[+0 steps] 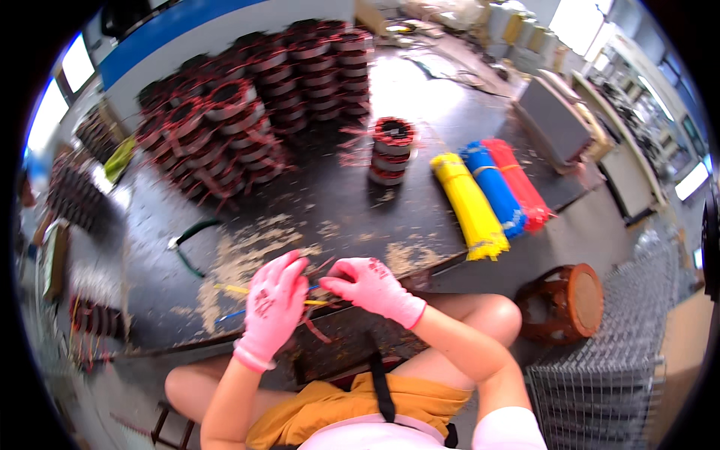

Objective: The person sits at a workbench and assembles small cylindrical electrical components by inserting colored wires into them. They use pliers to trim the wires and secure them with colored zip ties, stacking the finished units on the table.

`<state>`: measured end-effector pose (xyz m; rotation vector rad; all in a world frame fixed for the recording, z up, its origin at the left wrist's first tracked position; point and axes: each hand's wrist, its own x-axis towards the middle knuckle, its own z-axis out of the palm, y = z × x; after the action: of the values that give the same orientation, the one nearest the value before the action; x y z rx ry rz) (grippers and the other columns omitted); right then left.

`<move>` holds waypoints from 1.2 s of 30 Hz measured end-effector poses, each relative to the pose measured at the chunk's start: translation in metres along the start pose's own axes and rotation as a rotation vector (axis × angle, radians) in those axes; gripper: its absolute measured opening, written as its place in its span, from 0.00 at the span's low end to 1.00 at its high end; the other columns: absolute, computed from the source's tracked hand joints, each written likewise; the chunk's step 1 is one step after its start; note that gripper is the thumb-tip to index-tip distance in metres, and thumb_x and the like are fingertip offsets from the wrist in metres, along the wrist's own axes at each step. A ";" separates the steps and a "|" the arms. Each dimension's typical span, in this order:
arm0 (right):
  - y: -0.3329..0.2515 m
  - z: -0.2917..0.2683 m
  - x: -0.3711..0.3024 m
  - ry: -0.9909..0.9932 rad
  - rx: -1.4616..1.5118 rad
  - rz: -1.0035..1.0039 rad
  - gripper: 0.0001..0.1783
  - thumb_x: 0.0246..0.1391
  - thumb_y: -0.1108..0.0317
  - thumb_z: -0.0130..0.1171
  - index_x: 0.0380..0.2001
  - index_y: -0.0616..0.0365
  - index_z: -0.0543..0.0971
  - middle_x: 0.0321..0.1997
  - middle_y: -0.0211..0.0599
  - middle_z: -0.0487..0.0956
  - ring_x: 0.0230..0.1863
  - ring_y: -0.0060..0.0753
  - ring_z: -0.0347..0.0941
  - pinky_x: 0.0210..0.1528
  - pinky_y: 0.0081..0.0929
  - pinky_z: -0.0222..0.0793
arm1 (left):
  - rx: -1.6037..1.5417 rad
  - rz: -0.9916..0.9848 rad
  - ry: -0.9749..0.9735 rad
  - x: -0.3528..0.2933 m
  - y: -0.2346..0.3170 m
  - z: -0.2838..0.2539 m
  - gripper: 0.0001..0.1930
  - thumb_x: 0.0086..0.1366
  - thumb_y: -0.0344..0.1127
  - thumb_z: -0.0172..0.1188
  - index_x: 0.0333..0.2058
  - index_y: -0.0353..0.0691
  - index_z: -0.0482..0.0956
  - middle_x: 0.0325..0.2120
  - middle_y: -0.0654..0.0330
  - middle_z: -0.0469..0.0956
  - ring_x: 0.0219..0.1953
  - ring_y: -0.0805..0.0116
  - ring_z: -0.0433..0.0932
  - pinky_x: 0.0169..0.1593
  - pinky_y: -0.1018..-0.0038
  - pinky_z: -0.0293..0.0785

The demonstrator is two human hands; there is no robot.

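Note:
Both my hands wear pink gloves and meet low over the table's front edge. My left hand (pixel 271 304) is closed over thin wires, a yellow wire (pixel 230 288) and a blue wire (pixel 229 317), which stick out on both sides of it. My right hand (pixel 373 289) is pinched at the right end of the blue wire, its fingertips just apart from the left hand. Thin reddish strands hang below and between the hands; what they belong to is hidden. Straight ahead stands a short stack of red-wound stator cores (pixel 391 152), touched by neither hand.
Many stacked stator cores (pixel 225 127) fill the table's back left. Bundles of yellow wires (pixel 471 206), blue wires (pixel 493 187) and red wires (pixel 519 184) lie at the right. A dark green curved tool (pixel 184 244) lies left. A brown stool (pixel 574 300) and wire mesh (pixel 600 360) stand right.

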<state>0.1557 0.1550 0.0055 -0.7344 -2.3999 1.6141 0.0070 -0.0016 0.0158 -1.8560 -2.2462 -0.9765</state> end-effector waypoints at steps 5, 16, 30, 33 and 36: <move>0.022 -0.098 -0.058 0.604 -0.032 -0.124 0.09 0.60 0.67 0.64 0.39 0.63 0.83 0.36 0.40 0.83 0.36 0.30 0.80 0.42 0.30 0.76 | -0.063 -0.064 -0.039 -0.006 -0.006 0.004 0.15 0.68 0.32 0.57 0.52 0.38 0.78 0.51 0.52 0.78 0.53 0.49 0.75 0.59 0.58 0.69; 0.142 -0.286 -0.128 1.175 -0.888 0.456 0.21 0.57 0.46 0.63 0.44 0.50 0.84 0.41 0.39 0.84 0.44 0.45 0.81 0.48 0.43 0.75 | -0.045 -0.061 -0.050 -0.005 -0.003 0.008 0.13 0.67 0.30 0.57 0.49 0.34 0.79 0.50 0.51 0.79 0.53 0.49 0.76 0.59 0.59 0.69; 0.105 -0.289 -0.171 1.192 -0.933 0.523 0.09 0.57 0.60 0.61 0.32 0.53 0.81 0.36 0.42 0.82 0.42 0.47 0.80 0.46 0.44 0.73 | -0.074 -0.072 -0.051 -0.005 -0.001 0.009 0.15 0.64 0.31 0.62 0.50 0.37 0.79 0.51 0.51 0.79 0.53 0.50 0.76 0.59 0.59 0.70; 0.030 -0.246 -0.177 1.338 -0.790 0.266 0.07 0.57 0.64 0.63 0.31 0.56 0.81 0.34 0.42 0.81 0.39 0.45 0.79 0.42 0.41 0.74 | -0.056 -0.050 0.093 -0.008 0.005 0.007 0.16 0.64 0.34 0.64 0.50 0.38 0.79 0.51 0.53 0.79 0.55 0.46 0.75 0.61 0.55 0.69; -0.041 -0.158 -0.137 1.029 -0.438 -0.093 0.06 0.54 0.67 0.67 0.35 0.55 0.82 0.31 0.40 0.79 0.34 0.43 0.78 0.38 0.39 0.74 | 0.126 0.152 0.338 0.009 0.038 -0.014 0.18 0.62 0.36 0.66 0.50 0.40 0.79 0.50 0.55 0.79 0.55 0.44 0.75 0.64 0.49 0.67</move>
<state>0.3237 0.2079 0.1256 -1.1271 -1.9039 0.4163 0.0344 0.0018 0.0466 -1.6389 -1.8970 -1.0091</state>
